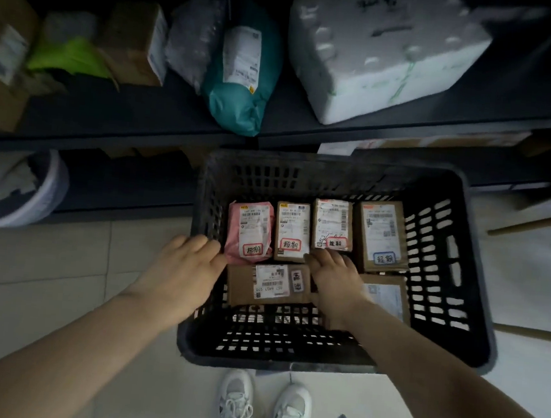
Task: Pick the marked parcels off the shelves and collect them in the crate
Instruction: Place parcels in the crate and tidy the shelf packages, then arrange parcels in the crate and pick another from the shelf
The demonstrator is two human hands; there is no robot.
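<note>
Four parcels in crate stickered 超期; right hand flat among them.

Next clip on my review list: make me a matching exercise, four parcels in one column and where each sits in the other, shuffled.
Things
1. pink soft parcel
2. teal plastic mailer bag
3. white foam box
4. brown cardboard box with a blue-framed sticker

Places
A. right end of the far row in the black plastic crate
B. right part of the dark shelf
C. left end of the far row in the crate
D. middle of the shelf, reaching its front edge

Pairs: 1-C, 2-D, 3-B, 4-A
</note>
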